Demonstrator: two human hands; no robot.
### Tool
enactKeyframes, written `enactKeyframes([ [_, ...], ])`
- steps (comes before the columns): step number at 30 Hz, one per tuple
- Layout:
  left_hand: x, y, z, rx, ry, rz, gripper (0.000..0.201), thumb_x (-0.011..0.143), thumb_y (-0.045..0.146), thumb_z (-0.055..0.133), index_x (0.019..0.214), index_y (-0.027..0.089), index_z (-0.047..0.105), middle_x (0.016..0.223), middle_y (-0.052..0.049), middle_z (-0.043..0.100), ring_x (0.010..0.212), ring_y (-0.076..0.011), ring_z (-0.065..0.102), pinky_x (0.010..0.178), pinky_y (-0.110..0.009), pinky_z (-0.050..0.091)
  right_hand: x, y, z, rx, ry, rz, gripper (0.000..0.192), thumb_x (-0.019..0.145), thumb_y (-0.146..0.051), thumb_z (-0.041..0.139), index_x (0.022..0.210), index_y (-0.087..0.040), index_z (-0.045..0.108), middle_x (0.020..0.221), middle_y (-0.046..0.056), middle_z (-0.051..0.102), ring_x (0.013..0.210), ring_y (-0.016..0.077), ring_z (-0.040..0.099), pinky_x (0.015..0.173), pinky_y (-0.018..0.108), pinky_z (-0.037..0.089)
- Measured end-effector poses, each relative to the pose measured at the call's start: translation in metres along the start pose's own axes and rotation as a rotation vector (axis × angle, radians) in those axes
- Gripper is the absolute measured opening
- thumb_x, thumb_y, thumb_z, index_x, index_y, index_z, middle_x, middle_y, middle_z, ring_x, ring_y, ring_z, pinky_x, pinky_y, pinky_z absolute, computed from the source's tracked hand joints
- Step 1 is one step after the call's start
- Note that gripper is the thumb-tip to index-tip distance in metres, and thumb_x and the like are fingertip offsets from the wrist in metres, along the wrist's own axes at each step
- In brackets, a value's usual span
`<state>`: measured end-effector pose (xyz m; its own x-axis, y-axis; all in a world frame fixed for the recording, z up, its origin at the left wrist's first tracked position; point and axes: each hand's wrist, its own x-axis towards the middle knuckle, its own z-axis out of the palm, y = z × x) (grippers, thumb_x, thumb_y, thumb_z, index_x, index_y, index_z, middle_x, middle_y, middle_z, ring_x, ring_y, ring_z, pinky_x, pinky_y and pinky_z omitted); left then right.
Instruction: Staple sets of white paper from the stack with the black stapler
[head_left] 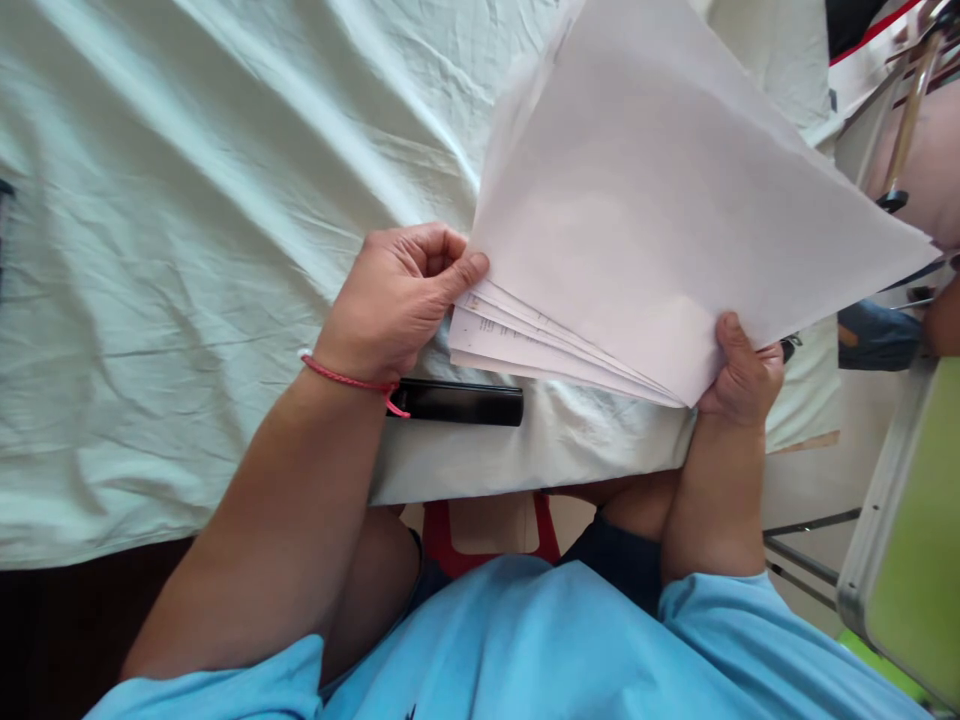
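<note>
Papers (645, 250): light, floppy, slippery sheaf; right hand (742, 375) fingers clamp near corner, left hand (394, 300) fingers pinch left edge

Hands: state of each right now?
Left hand: closed, pinching the paper stack at its corner.
Right hand: closed, gripping the stack's lower edge.

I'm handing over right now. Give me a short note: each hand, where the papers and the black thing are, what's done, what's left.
Left hand: thumb and fingers pinch the left edge of the fanned stack of white paper sheets.
Right hand: grip on the stack's bottom corner, sheets lifted above the pale green wrinkled tablecloth.
Long black rectangular case: lies on the cloth by the left wrist, untouched.
Done: stack raised, lower sheets fanned apart.
Left: sheets not yet squared; none set down.
</note>
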<state>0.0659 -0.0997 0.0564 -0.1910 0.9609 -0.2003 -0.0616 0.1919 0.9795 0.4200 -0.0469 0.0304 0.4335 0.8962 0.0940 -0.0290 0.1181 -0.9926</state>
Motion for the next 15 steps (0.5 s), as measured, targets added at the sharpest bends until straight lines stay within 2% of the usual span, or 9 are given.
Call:
enactKeyframes([
  [2, 0.0, 0.002, 0.0, -0.065, -0.021, 0.011, 0.044, 0.077, 0.053, 0.107, 0.087, 0.026, 0.074, 0.091, 0.003, 0.074, 0.092, -0.0167, 0.064, 0.091, -0.038, 0.055, 0.001, 0.0, -0.001, 0.021, -0.005, -0.015, 0.048, 0.059, -0.042, 0.109, 0.096, -0.023, 0.084, 0.117, 0.004, 0.089, 0.126, 0.0276, 0.084, 0.13, 0.053, 0.064],
  [5, 0.0, 0.006, -0.001, -0.145, -0.025, 0.075, 0.055, 0.07, 0.053, 0.115, 0.092, 0.024, 0.074, 0.094, 0.006, 0.076, 0.097, -0.0131, 0.065, 0.1, -0.038, 0.054, 0.002, -0.001, -0.003, 0.053, -0.038, -0.051, 0.05, 0.057, -0.042, 0.108, 0.096, -0.026, 0.082, 0.125, 0.003, 0.088, 0.134, 0.0313, 0.081, 0.129, 0.059, 0.064],
  [10, 0.0, 0.008, -0.003, -0.101, 0.028, 0.272, 0.047, 0.08, 0.043, 0.112, 0.092, 0.021, 0.072, 0.089, 0.008, 0.072, 0.098, -0.0112, 0.066, 0.101, -0.037, 0.053, 0.001, -0.008, -0.004, 0.126, -0.045, -0.084, 0.06, 0.05, -0.035, 0.105, 0.105, -0.029, 0.081, 0.142, 0.004, 0.082, 0.148, 0.0362, 0.073, 0.123, 0.066, 0.067],
  [12, 0.003, 0.002, -0.001, -0.121, 0.072, 0.336, 0.041, 0.079, 0.037, 0.11, 0.085, 0.022, 0.072, 0.085, 0.007, 0.071, 0.091, -0.0113, 0.066, 0.096, -0.036, 0.054, -0.002, -0.009, -0.005, 0.157, -0.041, -0.076, 0.063, 0.05, -0.034, 0.103, 0.109, -0.029, 0.081, 0.143, 0.005, 0.082, 0.149, 0.0368, 0.072, 0.122, 0.067, 0.067],
  [13, 0.006, -0.003, 0.001, -0.166, 0.121, 0.398, 0.04, 0.077, 0.036, 0.11, 0.08, 0.022, 0.073, 0.083, 0.005, 0.072, 0.086, -0.0124, 0.066, 0.089, -0.036, 0.054, -0.004, -0.01, -0.005, 0.172, -0.041, -0.073, 0.062, 0.051, -0.035, 0.103, 0.109, -0.028, 0.081, 0.142, 0.005, 0.082, 0.148, 0.0367, 0.073, 0.122, 0.068, 0.067],
  [14, 0.01, -0.008, 0.003, -0.245, 0.196, 0.516, 0.041, 0.068, 0.04, 0.113, 0.076, 0.022, 0.077, 0.076, 0.003, 0.072, 0.077, -0.0138, 0.065, 0.076, -0.036, 0.052, -0.005, -0.009, -0.005, 0.184, -0.043, -0.07, 0.061, 0.051, -0.035, 0.104, 0.108, -0.027, 0.081, 0.14, 0.005, 0.083, 0.147, 0.0364, 0.073, 0.123, 0.068, 0.067],
  [15, 0.014, -0.012, 0.005, -0.281, 0.177, 0.557, 0.04, 0.067, 0.047, 0.112, 0.086, 0.022, 0.086, 0.081, -0.002, 0.079, 0.076, -0.0176, 0.069, 0.069, -0.037, 0.051, -0.007, -0.008, -0.005, 0.194, -0.043, -0.065, 0.06, 0.051, -0.034, 0.104, 0.106, -0.026, 0.081, 0.138, 0.005, 0.084, 0.145, 0.0361, 0.074, 0.123, 0.067, 0.067],
])
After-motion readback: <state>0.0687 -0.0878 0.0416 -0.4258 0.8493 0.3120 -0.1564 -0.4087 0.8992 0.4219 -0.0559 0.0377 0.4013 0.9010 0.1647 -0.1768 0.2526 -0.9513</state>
